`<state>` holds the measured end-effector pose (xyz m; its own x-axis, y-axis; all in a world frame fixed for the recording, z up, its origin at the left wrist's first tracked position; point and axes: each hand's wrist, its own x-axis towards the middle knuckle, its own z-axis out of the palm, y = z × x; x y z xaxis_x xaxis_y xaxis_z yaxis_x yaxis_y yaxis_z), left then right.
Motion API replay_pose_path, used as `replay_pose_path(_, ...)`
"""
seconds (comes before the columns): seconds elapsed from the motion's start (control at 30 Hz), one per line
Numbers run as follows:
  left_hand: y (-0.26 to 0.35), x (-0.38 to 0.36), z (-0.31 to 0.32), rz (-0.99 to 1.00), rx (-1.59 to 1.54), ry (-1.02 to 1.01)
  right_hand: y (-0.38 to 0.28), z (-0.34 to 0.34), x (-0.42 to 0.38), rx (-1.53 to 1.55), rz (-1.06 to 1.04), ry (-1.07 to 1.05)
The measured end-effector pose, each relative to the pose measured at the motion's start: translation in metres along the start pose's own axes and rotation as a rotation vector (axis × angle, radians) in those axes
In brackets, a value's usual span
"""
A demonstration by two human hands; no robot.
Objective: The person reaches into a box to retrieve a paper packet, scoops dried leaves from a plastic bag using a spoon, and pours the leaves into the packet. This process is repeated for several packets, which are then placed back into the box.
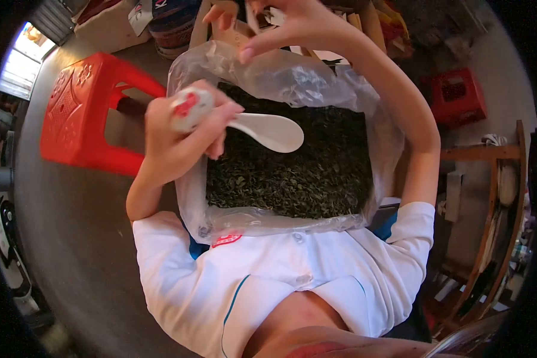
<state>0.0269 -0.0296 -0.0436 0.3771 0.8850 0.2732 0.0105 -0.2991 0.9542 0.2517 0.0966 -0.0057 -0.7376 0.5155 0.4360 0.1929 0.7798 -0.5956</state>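
My left hand (182, 134) is closed around a white spoon (274, 132) and a rounded white item with red marks (192, 109). The spoon's bowl points right, over dark dried leaves (292, 173) in a clear plastic bag (188, 77). Its bowl looks empty. At the top edge of the view, my right hand (280, 33) is above the far side of the bag, by a cardboard box (370, 27). Its thumb and fingers are apart, and the top of the hand is cut off. I cannot make out anything held there.
A red plastic stool (80, 113) stands at the left. A red crate (457, 98) is on the floor at the right, above a wooden rack (480, 153). A dark patterned sack (172, 27) sits at the upper left, and a motorbike is partly visible at the far left.
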Motion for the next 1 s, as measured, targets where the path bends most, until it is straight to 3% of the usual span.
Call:
replay_pose_path(0.1, 0.005, -0.025, -0.014, 0.316, 0.057, 0.284, -0.02, -0.027, -0.019, -0.246, -0.305, 0.098)
replay_pose_path(0.17, 0.007, -0.029, -0.027, 0.542, -0.11, 0.401, -0.031, -0.032, -0.041, -0.273, -0.305, 0.108)
replay_pose_path(0.27, 0.03, -0.021, -0.027, 0.73, 0.112, 0.457, -0.051, -0.033, -0.07, -0.296, -0.187, 0.089)
replay_pose_path(0.4, 0.03, -0.001, -0.035, 0.826, 0.147, 0.245, -0.066, -0.029, -0.096, -0.259, -0.048, 0.086)
replay_pose_path(0.57, 0.015, 0.01, -0.028, 1.062, 0.481, 0.13, -0.054, -0.021, -0.109, -0.196, 0.015, 0.092)
replay_pose_path(0.7, 0.02, 0.018, -0.02, 1.363, 0.645, 0.062, -0.058, -0.015, -0.112, -0.197, 0.021, 0.091)
replay_pose_path(0.83, 0.031, 0.019, -0.015, 1.482, 0.692, -0.02, -0.067, -0.016, -0.113, -0.236, 0.024, 0.058)
replay_pose_path(1.0, 0.042, 0.015, -0.013, 1.464, 0.72, -0.122, -0.055, -0.013, -0.118, -0.179, 0.049, 0.119)
